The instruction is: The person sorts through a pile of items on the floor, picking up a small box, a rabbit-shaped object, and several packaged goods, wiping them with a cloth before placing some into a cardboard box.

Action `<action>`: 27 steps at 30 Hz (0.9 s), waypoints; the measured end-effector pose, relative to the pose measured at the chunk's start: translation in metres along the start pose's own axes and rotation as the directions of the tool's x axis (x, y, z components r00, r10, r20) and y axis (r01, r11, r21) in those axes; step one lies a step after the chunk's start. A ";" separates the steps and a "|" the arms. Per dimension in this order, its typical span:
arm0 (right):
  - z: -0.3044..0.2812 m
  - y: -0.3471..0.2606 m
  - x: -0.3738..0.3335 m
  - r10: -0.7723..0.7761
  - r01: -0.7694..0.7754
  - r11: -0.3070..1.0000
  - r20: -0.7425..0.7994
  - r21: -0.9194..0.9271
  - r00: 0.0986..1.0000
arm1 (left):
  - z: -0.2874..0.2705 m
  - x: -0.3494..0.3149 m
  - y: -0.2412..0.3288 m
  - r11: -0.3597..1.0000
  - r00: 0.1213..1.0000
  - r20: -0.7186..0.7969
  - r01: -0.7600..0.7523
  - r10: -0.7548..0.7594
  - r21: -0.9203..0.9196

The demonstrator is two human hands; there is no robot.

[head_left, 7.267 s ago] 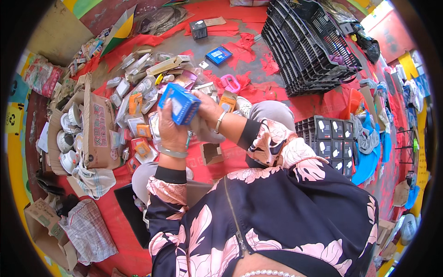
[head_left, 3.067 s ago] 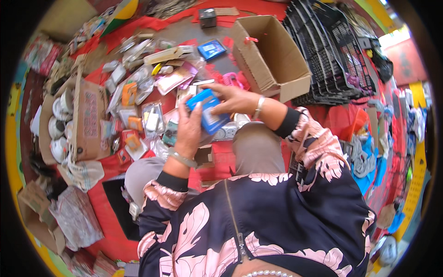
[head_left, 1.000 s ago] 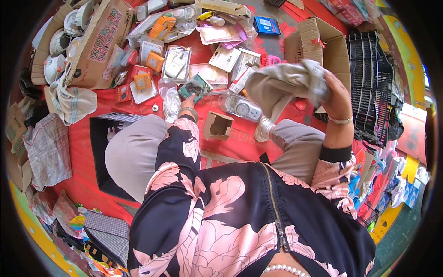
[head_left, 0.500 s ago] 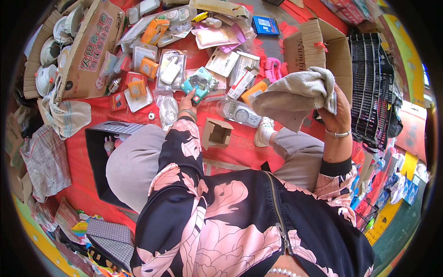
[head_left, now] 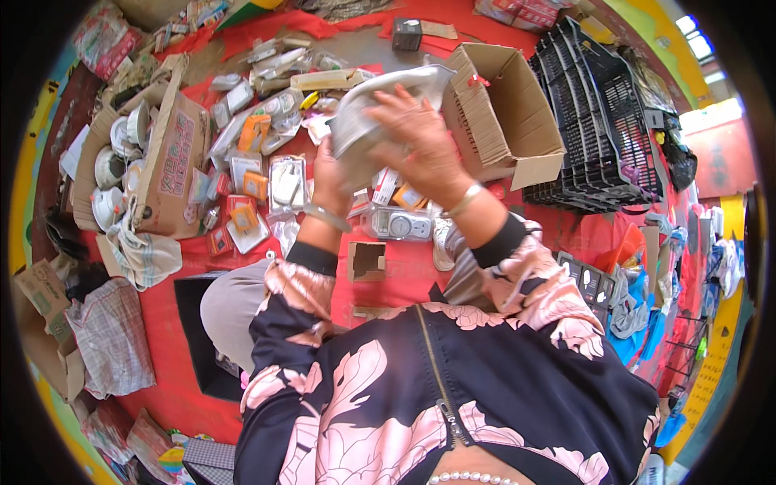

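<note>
A greyish cloth [head_left: 411, 78] is raised in front of me over the spread of goods, smeared by motion. My right hand [head_left: 424, 149] presses on it with fingers stretched across the fabric, holding it against what lies beneath. To the left, my left hand [head_left: 330, 179] is closed at the cloth's edge, its fingers partly covered. The teal package in that hand is almost wholly hidden by the cloth. Below my hands lie a clear-packed dial timer [head_left: 400, 224] and a small open brown box [head_left: 367, 261].
A carton of white round fixtures [head_left: 174, 153] stands at the left. At the right are an open cardboard box [head_left: 501, 113] and a black plastic crate [head_left: 594, 129]. Several packaged goods, including orange boxes [head_left: 254, 129], cover the red ground sheet [head_left: 178, 323].
My right hand has brought the cloth left onto the package in my left hand. The left hand has lifted the package off the goods. My view has shifted, showing more of the far side.
</note>
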State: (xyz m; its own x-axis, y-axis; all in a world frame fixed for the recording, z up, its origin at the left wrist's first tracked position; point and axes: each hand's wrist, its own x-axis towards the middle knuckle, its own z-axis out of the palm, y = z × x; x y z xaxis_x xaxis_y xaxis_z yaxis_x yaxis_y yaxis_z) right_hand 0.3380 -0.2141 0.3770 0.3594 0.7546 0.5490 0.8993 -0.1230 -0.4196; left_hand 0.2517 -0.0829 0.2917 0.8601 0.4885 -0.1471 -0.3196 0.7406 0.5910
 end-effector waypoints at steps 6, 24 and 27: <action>-0.007 -0.033 0.010 0.044 -0.056 0.997 -0.210 -0.053 0.977 | 0.056 -0.064 0.048 0.699 0.964 0.248 -0.240 0.091 0.674; -0.033 0.058 0.000 0.477 -0.181 -0.237 0.277 0.955 0.834 | 0.026 -0.053 0.076 0.341 0.792 0.492 -0.603 0.361 0.721; 0.000 0.037 -0.003 0.399 -0.536 -0.016 0.497 0.844 0.771 | 0.034 -0.056 0.072 -0.133 0.677 0.628 -0.633 0.384 0.763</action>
State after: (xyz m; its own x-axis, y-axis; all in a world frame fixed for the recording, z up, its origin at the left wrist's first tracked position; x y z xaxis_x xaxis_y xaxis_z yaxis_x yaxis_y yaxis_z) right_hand 0.3704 -0.2206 0.3598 0.5119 0.8528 -0.1031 -0.4173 0.1420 -0.8976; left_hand 0.1942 -0.0720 0.3694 0.7093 0.3250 0.6255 -0.1983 -0.7595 0.6196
